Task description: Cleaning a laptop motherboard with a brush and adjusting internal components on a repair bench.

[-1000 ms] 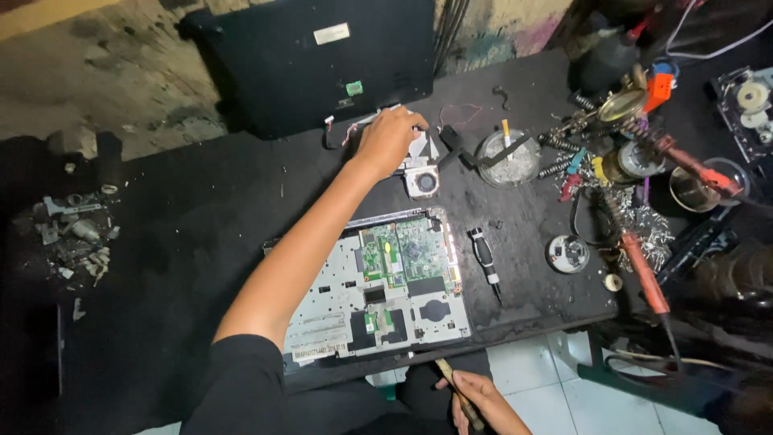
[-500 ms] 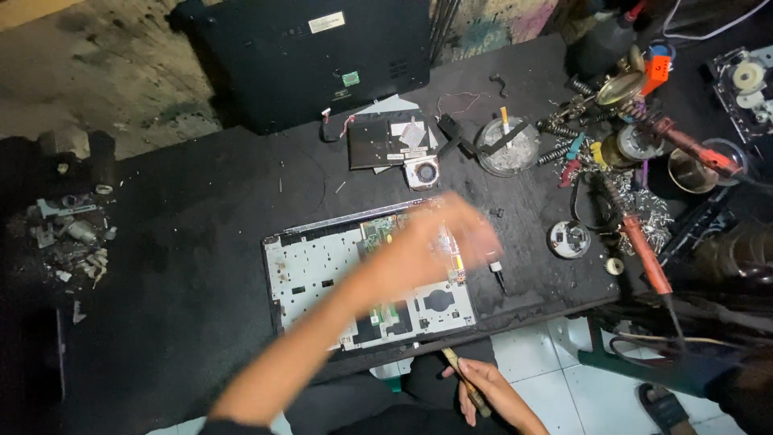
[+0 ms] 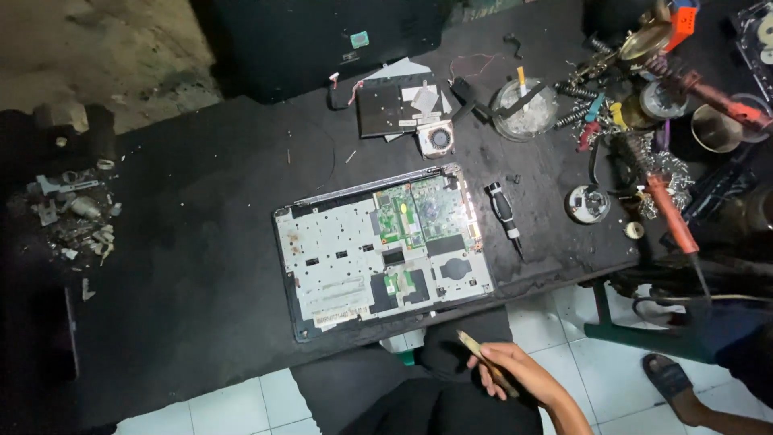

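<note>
Hidden or cut off:
- My left hand: out of frame entirely.
- My right hand (image 3: 515, 372), 5 o'clock: forearm cut by the bottom edge; thin stick (image 3: 485, 362) partly covered by my fingers.
- Black case (image 3: 322, 40), 12 o'clock: top cropped.
- Scrap pile (image 3: 72, 213), 9 o'clock: pieces too small to identify.

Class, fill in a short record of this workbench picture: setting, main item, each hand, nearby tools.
Setting: black worktable above a white tiled floor
Main item: opened laptop chassis, green circuit board exposed
Right hand: below the table edge, fingers closed on a thin tan stick
Left hand: out of view
Nearby tools: small screwdriver right of the chassis; red-handled soldering iron at the right edge
Removed parts: black panel with small fan beyond the chassis
</note>
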